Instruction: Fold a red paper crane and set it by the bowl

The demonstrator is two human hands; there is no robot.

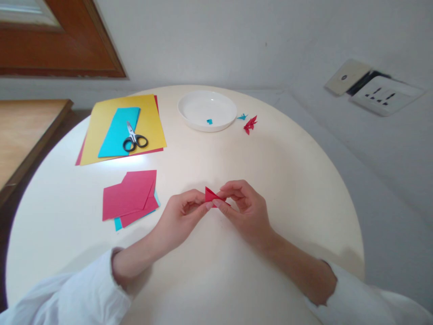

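A small red folded paper (211, 195) is held between both hands above the middle of the white table. One pointed corner of it stands up, and its lower part is covered by fingers. My left hand (184, 214) pinches its left side between thumb and fingers. My right hand (245, 210) closes on the right side, with its thumb pressed along the front edge. Left of my left hand lies a loose pile of red paper pieces (126, 198), with blue paper (118, 224) showing from under it.
Black-handled scissors (132, 137) rest on folded blue paper (113, 140), over a yellow sheet (154, 122) and red paper. Behind my hands stands a white round dish (189, 122) with a small blue piece (209, 121) in it. Beside it lie red folded paper shapes (251, 125) and a blue one (242, 117).
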